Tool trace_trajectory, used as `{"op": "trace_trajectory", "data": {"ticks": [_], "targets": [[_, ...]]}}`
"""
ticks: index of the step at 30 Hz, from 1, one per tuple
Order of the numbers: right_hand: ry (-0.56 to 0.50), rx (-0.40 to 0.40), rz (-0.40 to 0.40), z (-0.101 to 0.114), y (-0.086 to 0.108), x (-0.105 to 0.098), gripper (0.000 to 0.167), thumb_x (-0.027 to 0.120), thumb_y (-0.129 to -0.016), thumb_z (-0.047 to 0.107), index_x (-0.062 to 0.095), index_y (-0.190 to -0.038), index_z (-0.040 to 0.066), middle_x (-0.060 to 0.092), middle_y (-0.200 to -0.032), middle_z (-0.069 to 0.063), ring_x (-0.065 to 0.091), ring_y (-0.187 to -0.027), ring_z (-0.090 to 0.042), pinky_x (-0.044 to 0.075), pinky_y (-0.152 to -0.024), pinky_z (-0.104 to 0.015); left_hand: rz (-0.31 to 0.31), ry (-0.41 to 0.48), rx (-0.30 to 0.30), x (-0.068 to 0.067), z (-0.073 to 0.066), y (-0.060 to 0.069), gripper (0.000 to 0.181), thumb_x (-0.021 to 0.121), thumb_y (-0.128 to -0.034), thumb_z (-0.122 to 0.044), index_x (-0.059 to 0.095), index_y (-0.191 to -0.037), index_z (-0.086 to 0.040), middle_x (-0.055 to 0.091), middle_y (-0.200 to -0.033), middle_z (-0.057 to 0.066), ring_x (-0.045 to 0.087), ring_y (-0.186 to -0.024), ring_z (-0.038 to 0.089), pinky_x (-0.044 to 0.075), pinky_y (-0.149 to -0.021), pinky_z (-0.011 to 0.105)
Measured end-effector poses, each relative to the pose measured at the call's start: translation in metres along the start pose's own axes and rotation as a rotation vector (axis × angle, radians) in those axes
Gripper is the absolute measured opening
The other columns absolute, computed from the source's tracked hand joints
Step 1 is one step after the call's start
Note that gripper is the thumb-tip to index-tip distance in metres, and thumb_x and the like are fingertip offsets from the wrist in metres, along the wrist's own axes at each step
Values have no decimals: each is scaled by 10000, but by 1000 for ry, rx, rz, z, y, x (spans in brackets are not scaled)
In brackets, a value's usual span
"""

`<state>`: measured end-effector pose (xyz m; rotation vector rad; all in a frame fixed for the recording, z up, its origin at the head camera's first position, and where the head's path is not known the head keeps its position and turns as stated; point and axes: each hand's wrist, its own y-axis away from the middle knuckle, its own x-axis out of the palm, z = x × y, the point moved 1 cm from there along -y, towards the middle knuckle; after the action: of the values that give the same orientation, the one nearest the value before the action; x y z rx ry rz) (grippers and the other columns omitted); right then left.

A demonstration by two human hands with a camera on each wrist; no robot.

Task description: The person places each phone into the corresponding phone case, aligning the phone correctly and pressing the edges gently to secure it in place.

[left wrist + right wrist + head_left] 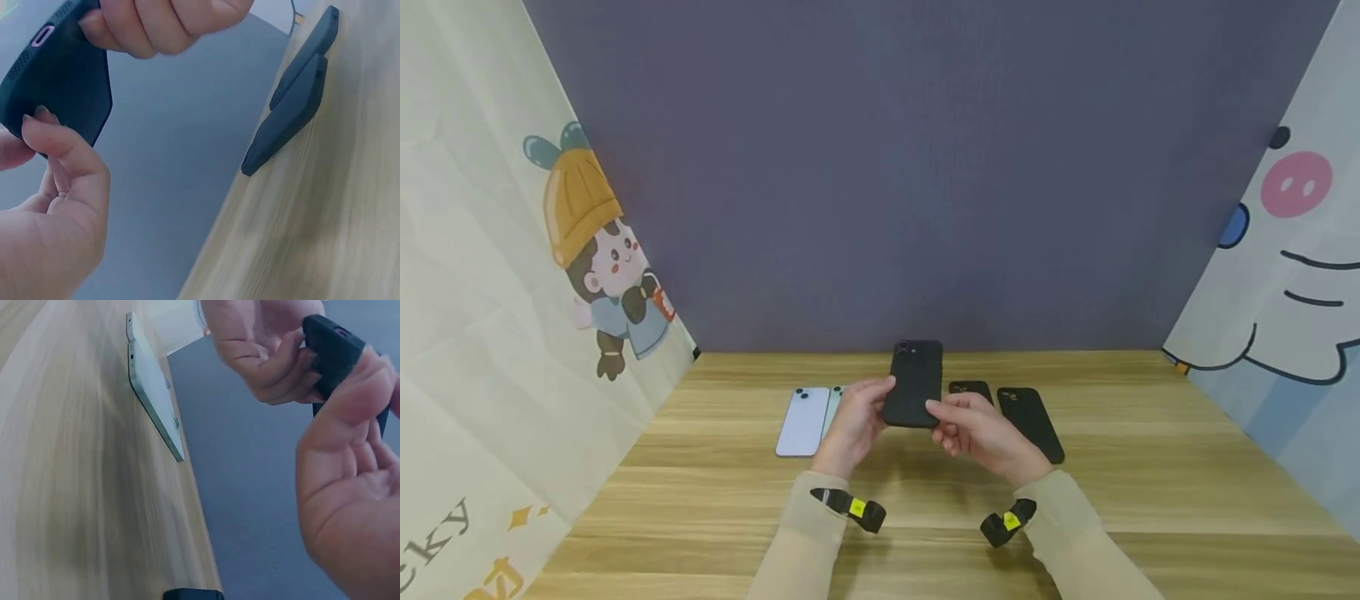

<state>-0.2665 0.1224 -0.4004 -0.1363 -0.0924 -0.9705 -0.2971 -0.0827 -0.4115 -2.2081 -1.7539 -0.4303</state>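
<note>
A black phone case [914, 383] is raised above the table between both hands, its back with two camera lenses facing the head view. In the left wrist view, the cased phone [65, 81] shows a pinkish port in its bottom edge. My left hand [859, 419] grips its left side, thumb on the back. The lower right corner is pinched by my right hand [983, 429], its thumb also on the back. Fingers behind the case are partly hidden in the head view.
A pale lavender phone [803, 423] lies left of the hands, beside a mint green phone [832, 407] partly covered by the left hand. On the right lie two black phone cases, one [972, 387] partly hidden, the other [1032, 423] tilted. A dark panel [910, 183] stands behind the table.
</note>
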Motion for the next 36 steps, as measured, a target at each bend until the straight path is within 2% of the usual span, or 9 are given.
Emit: {"op": "trace_trajectory", "data": {"ticks": [3, 7, 12, 18, 20, 24, 30, 34, 36], "targets": [[17, 43, -50, 1, 0, 1, 257, 613, -1028, 270, 674, -847, 98, 655, -674, 14, 564, -543, -60, 496, -534, -208, -17, -31, 9, 0, 0, 0, 206, 626, -983, -176, 667, -1043, 17, 701, -880, 33, 678, -750, 120, 543, -702, 252], [52, 102, -70, -1, -1, 0, 269, 645, -1007, 295, 659, -836, 87, 656, -693, -2, 565, -559, -80, 511, -556, -229, -29, -47, 7, -1, 1, 0, 273, 616, -989, -169, 635, -1121, 69, 691, -925, 50, 669, -799, 138, 544, -725, 260], [73, 109, -102, -2, -2, -2, 249, 661, -999, 280, 647, -860, 73, 657, -706, -9, 569, -565, -80, 516, -561, -232, -33, -81, 10, -2, 1, 0, 296, 607, -1003, -180, 621, -1138, 83, 688, -956, 67, 662, -843, 158, 546, -751, 278], [189, 133, -147, -3, -2, 1, 301, 676, -988, 293, 625, -837, 38, 651, -710, -35, 567, -569, -104, 525, -567, -249, -91, -327, 4, -2, -2, 4, 359, 598, -1017, -203, 630, -1191, 109, 696, -1010, 128, 667, -816, 152, 568, -757, 300], [229, 145, -156, -4, -3, 3, 323, 680, -984, 308, 615, -827, 33, 647, -710, -48, 564, -569, -117, 526, -569, -262, -103, -379, 2, -3, -3, 4, 354, 597, -1013, -199, 645, -1185, 107, 704, -1001, 139, 667, -780, 142, 572, -740, 302], [263, 168, -177, -5, -3, 5, 332, 679, -984, 302, 595, -800, 39, 634, -699, -59, 555, -554, -128, 519, -559, -275, -102, -453, -8, -5, -2, 5, 342, 590, -1012, -199, 661, -1159, 102, 717, -944, 137, 668, -741, 143, 576, -712, 307], [323, 208, -222, -7, -3, 8, 297, 669, -987, 229, 626, -816, -10, 638, -683, -65, 564, -531, -113, 524, -529, -260, -105, -686, -23, -8, -2, 7, 328, 578, -1022, -246, 701, -1072, 54, 697, -847, 106, 671, -677, 181, 566, -718, 375], [367, 229, -258, -9, -6, 11, 273, 663, -992, 202, 639, -862, -37, 648, -684, -79, 578, -532, -119, 539, -531, -269, -96, -776, -20, -10, -1, 7, 308, 580, -1026, -228, 711, -1065, 48, 685, -844, 105, 662, -673, 192, 568, -763, 462], [392, 240, -278, -11, -7, 11, 256, 657, -996, 191, 639, -858, -25, 652, -685, -89, 581, -532, -125, 542, -531, -274, -86, -798, -24, -10, 0, 6, 300, 583, -1028, -215, 710, -1085, 51, 681, -839, 103, 652, -675, 187, 576, -748, 468]]}}
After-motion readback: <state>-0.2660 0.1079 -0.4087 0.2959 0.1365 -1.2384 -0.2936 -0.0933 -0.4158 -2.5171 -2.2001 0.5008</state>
